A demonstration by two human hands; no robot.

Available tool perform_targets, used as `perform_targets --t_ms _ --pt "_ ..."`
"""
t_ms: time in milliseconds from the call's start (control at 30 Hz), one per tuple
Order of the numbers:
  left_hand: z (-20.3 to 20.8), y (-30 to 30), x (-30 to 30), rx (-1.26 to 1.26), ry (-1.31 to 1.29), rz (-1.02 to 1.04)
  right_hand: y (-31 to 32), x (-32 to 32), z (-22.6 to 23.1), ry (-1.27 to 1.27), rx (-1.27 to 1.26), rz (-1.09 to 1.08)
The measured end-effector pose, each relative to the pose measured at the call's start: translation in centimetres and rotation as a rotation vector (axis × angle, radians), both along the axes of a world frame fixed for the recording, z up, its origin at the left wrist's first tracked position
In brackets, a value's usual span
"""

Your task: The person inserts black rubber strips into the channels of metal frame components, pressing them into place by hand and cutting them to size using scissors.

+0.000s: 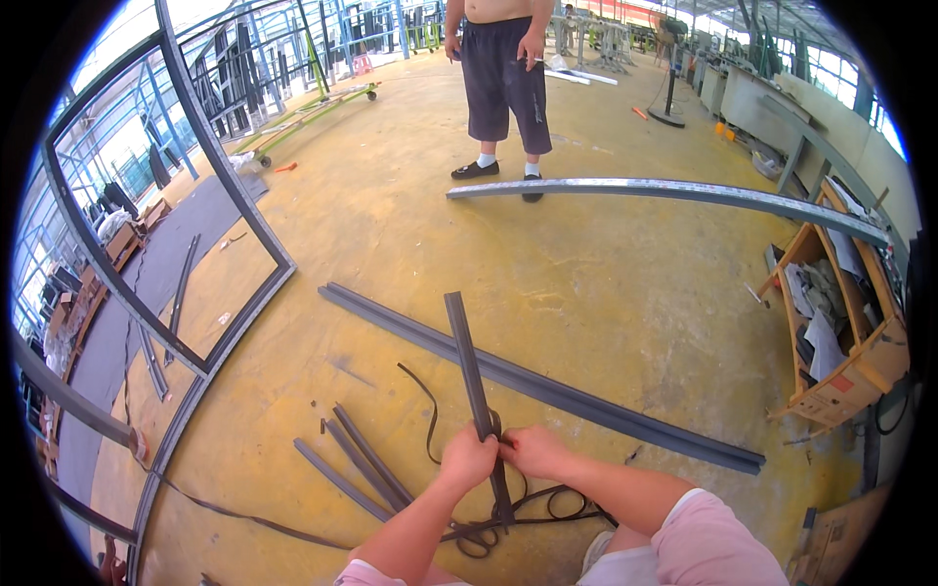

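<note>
A dark grey frame profile (466,361) stands nearly upright in front of me, its far end pointing away. My left hand (469,457) is wrapped round its lower part. Right beside it, my right hand (537,452) is closed in a pinch on a thin black rubber strip, against the profile's edge. Exactly how the strip lies there is hidden by my fingers. Loops of black strip (532,518) lie below my hands on the floor. A loose strip end (430,405) curls to the left of the profile.
Several short dark profiles (357,459) lie at left, and a longer profile (576,391) crosses behind my hands. A large dark frame (220,361) stands at far left. A person (503,88) stands ahead, near a long bar (664,188). A wooden crate (850,376) is at right.
</note>
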State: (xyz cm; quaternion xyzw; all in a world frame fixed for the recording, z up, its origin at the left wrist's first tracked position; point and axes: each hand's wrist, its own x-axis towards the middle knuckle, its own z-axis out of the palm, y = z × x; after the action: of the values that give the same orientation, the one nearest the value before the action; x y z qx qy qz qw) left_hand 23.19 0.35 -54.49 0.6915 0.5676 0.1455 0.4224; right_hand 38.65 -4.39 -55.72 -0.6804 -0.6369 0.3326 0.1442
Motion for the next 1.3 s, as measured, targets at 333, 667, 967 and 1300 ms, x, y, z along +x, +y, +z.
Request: perform_targets --t_ms 333,667,967,1300 --pt "-1.2 1.3 -0.2 -0.148 -0.352 0.250 -0.6 -2.0 -1.5 0.525 -0.025 -0.244" --pt "-0.8 0.4 0.0 -0.231 -0.457 0.297 -0.5 -2.7 0.6 0.486 -0.071 -0.282" --pt "-2.6 -1.3 1.2 -0.270 -0.683 0.444 -1.0 -3.8 -0.6 0.600 0.118 -0.376" --pt "-2.1 -0.2 0.8 -0.330 -0.833 0.470 -0.4 -3.9 0.1 0.526 -0.036 -0.246"
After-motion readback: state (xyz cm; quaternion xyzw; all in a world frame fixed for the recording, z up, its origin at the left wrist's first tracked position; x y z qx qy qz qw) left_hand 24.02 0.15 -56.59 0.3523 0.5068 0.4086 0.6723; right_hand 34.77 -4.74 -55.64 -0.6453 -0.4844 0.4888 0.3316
